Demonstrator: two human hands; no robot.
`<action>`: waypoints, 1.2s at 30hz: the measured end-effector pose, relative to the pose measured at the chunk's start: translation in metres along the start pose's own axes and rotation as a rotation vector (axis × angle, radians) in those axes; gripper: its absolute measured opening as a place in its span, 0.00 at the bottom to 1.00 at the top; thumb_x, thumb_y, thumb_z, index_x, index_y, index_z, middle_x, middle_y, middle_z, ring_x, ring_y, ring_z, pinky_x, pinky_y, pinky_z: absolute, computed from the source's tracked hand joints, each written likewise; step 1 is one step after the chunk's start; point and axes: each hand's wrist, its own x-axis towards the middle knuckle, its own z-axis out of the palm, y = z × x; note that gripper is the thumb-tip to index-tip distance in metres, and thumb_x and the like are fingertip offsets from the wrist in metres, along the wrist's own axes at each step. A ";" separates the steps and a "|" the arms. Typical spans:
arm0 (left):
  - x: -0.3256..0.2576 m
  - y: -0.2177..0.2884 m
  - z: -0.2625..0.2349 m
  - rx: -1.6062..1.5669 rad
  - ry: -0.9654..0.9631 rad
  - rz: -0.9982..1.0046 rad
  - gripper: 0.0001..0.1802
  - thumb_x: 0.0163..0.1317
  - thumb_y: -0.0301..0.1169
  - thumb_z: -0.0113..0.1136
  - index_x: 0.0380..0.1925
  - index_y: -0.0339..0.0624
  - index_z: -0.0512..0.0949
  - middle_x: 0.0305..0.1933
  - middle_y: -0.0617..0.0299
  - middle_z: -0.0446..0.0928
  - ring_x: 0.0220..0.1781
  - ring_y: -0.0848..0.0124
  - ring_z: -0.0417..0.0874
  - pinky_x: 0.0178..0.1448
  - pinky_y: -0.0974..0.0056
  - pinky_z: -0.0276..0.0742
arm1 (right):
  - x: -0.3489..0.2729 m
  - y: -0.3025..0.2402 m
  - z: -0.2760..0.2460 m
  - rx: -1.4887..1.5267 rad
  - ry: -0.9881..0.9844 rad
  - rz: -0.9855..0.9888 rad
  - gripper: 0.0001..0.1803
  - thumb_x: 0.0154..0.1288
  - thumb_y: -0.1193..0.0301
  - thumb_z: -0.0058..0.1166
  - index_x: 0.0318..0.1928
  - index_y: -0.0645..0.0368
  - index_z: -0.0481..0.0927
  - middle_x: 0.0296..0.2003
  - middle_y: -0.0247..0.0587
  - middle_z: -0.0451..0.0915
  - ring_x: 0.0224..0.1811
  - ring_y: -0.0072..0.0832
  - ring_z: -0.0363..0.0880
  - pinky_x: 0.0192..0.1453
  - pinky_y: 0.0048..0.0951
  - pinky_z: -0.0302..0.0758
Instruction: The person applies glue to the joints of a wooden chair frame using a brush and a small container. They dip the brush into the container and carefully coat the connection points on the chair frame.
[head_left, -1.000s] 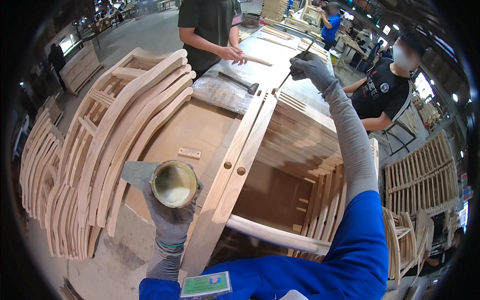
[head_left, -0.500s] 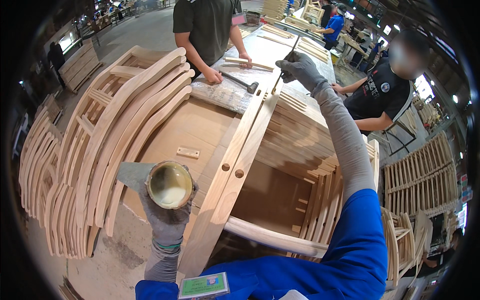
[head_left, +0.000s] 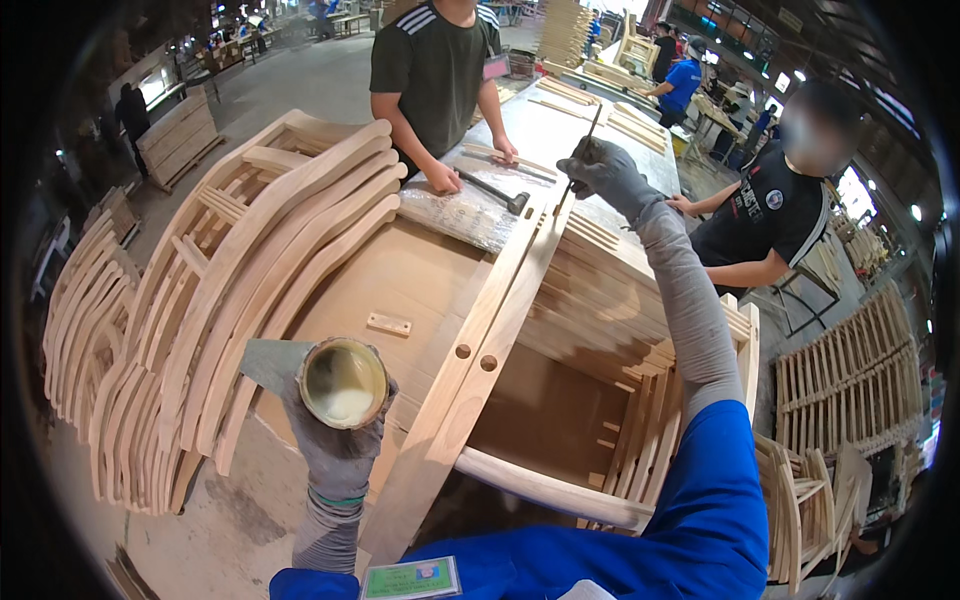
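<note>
Over the long wooden rail (head_left: pixel 490 330), the gloved right hand (head_left: pixel 610 175) pinches a thin brush (head_left: pixel 584 145); the left hand (head_left: pixel 335 440) grips a glue cup (head_left: pixel 343 383).

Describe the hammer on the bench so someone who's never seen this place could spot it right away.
Start at the long pale workbench at the top, where a person in a dark green shirt leans on both hands. The hammer lies between those hands, on clear plastic wrap. It is the only dark metal tool among pale wooden strips.
</note>
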 end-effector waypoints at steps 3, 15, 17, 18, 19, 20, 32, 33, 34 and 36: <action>-0.012 0.008 -0.001 -0.066 -0.053 -0.021 0.31 0.63 0.54 0.47 0.59 0.45 0.65 0.58 0.38 0.65 0.55 0.45 0.71 0.52 0.50 0.78 | 0.006 -0.004 0.002 0.076 0.039 0.076 0.14 0.58 0.67 0.60 0.34 0.68 0.75 0.25 0.41 0.77 0.24 0.25 0.79 0.27 0.24 0.79; -0.129 0.040 -0.001 0.555 -0.050 0.376 0.30 0.66 0.49 0.44 0.61 0.43 0.59 0.59 0.38 0.63 0.57 0.49 0.70 0.58 0.51 0.74 | -0.087 -0.064 0.006 0.471 -0.033 -0.219 0.14 0.64 0.69 0.54 0.43 0.68 0.74 0.34 0.42 0.78 0.37 0.27 0.79 0.44 0.28 0.79; -0.141 0.048 -0.015 0.898 -0.101 0.624 0.26 0.67 0.40 0.46 0.61 0.45 0.57 0.58 0.41 0.64 0.57 0.51 0.71 0.59 0.51 0.73 | -0.141 -0.119 0.031 0.451 -0.001 -0.161 0.12 0.65 0.68 0.52 0.40 0.66 0.74 0.33 0.41 0.78 0.32 0.24 0.78 0.38 0.25 0.77; -0.147 0.053 -0.022 0.901 -0.111 0.652 0.24 0.67 0.36 0.47 0.61 0.45 0.56 0.57 0.42 0.64 0.57 0.53 0.71 0.60 0.51 0.72 | -0.165 -0.136 0.042 0.475 -0.004 -0.169 0.11 0.65 0.69 0.51 0.40 0.66 0.74 0.32 0.41 0.78 0.32 0.24 0.78 0.37 0.25 0.77; -0.150 0.060 -0.031 0.767 -0.113 0.574 0.25 0.66 0.31 0.49 0.61 0.47 0.54 0.57 0.43 0.64 0.57 0.54 0.71 0.60 0.51 0.72 | -0.187 -0.145 0.053 0.566 -0.004 -0.211 0.10 0.65 0.71 0.51 0.40 0.67 0.75 0.33 0.42 0.79 0.32 0.24 0.79 0.37 0.23 0.77; -0.152 0.067 -0.038 0.631 -0.111 0.499 0.28 0.64 0.26 0.51 0.62 0.48 0.53 0.57 0.45 0.64 0.57 0.55 0.72 0.60 0.51 0.72 | -0.209 -0.153 0.062 0.608 0.011 -0.230 0.09 0.63 0.73 0.53 0.41 0.67 0.75 0.33 0.43 0.79 0.32 0.24 0.79 0.37 0.23 0.77; -0.183 0.242 -0.159 1.108 -0.087 0.725 0.48 0.51 0.23 0.64 0.66 0.41 0.43 0.65 0.51 0.56 0.66 0.59 0.62 0.68 0.56 0.61 | -0.365 -0.288 0.330 0.797 0.006 -0.294 0.12 0.53 0.84 0.59 0.37 0.65 0.72 0.38 0.55 0.78 0.34 0.32 0.80 0.38 0.29 0.81; -0.182 0.261 -0.158 1.090 -0.098 0.685 0.49 0.50 0.24 0.65 0.66 0.40 0.43 0.65 0.51 0.56 0.66 0.59 0.61 0.68 0.57 0.60 | -0.361 -0.300 0.358 0.781 0.007 -0.315 0.12 0.53 0.84 0.59 0.37 0.65 0.72 0.38 0.53 0.79 0.34 0.31 0.80 0.38 0.28 0.80; -0.184 0.279 -0.164 1.171 -0.110 0.709 0.49 0.50 0.24 0.65 0.66 0.40 0.43 0.65 0.51 0.56 0.66 0.59 0.62 0.68 0.58 0.59 | -0.356 -0.313 0.382 0.780 0.008 -0.341 0.12 0.52 0.85 0.60 0.37 0.65 0.73 0.38 0.52 0.79 0.34 0.31 0.80 0.38 0.27 0.80; -0.189 0.312 -0.181 1.414 -0.123 0.815 0.49 0.49 0.24 0.66 0.66 0.38 0.45 0.65 0.51 0.57 0.65 0.59 0.62 0.68 0.57 0.59 | -0.348 -0.334 0.417 0.737 -0.026 -0.318 0.11 0.52 0.84 0.61 0.36 0.66 0.75 0.37 0.49 0.80 0.34 0.29 0.80 0.39 0.26 0.79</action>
